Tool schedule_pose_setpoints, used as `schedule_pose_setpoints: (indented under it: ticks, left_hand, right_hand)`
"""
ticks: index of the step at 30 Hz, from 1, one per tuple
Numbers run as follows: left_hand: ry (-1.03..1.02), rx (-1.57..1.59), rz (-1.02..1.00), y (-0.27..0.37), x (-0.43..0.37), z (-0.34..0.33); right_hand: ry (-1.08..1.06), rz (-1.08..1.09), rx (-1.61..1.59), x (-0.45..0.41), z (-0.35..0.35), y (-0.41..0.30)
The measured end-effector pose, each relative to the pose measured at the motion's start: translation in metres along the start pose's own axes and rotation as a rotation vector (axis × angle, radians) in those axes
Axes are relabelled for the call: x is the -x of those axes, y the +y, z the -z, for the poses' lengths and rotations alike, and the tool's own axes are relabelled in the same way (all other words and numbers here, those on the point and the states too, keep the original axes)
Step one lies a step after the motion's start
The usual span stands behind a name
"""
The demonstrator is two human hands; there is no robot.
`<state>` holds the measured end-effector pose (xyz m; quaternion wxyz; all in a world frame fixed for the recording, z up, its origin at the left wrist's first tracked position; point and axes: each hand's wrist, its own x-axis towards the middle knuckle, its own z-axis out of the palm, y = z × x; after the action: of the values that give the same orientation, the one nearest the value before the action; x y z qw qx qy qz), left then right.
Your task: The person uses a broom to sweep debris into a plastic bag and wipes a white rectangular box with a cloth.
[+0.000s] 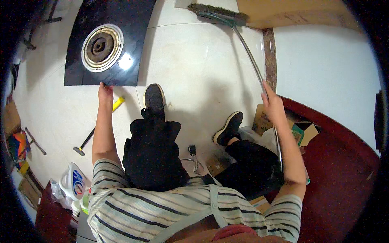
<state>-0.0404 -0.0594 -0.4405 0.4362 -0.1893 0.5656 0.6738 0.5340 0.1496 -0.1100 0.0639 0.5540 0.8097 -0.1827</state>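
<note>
My left hand (105, 92) grips the near edge of a black glass cooktop panel (133, 33), tilted or raised over the pale floor. A round burner (102, 48) with stained metal rings sits in the panel. My right hand (273, 101) is closed around the metal pole (249, 54) of a broom. The dark bristled broom head (222, 15) lies at the far end, against a cardboard box (297, 13). Below the panel, partly behind my left forearm, a tool with a yellow grip (119, 104) and black shaft rests on the floor.
A dark red wooden surface (340, 170) curves along my right side. Small cardboard cartons (262, 121) and plastic bags lie beside my leg. At lower left stands a white detergent bottle (71, 185). A T-shaped bar (35, 141) is on the floor at left.
</note>
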Motion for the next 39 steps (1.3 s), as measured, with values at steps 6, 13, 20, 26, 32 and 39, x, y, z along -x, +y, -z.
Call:
schedule_pose_setpoints:
  ticks: [6, 13, 20, 26, 32, 39]
  left_hand:
    - [0.063, -0.046, -0.012, 0.005, 0.001, -0.001]
    - [-0.112, -0.235, -0.046, 0.013, 0.027, 0.008]
    - [-0.352, -0.605, -0.081, -0.059, 0.125, 0.116]
    - [-0.544, -0.403, -0.06, -0.071, 0.203, 0.063]
    - [-0.676, -0.15, -0.005, -0.019, 0.242, -0.007]
    - [-0.681, -0.065, -0.018, 0.033, 0.3, 0.02]
  right_hand:
    - [-0.072, -0.14, 0.019, -0.048, -0.02, 0.025]
    - [-0.145, -0.167, -0.144, 0.124, -0.039, 0.013]
    - [-0.281, -0.626, -0.565, 0.238, 0.026, -0.032]
    - [-0.283, -0.607, -0.38, 0.266, -0.006, 0.003]
    - [-0.435, -0.472, -0.491, 0.349, -0.018, -0.056]
    - [-0.288, -0.579, -0.928, 0.372, -0.005, -0.081]
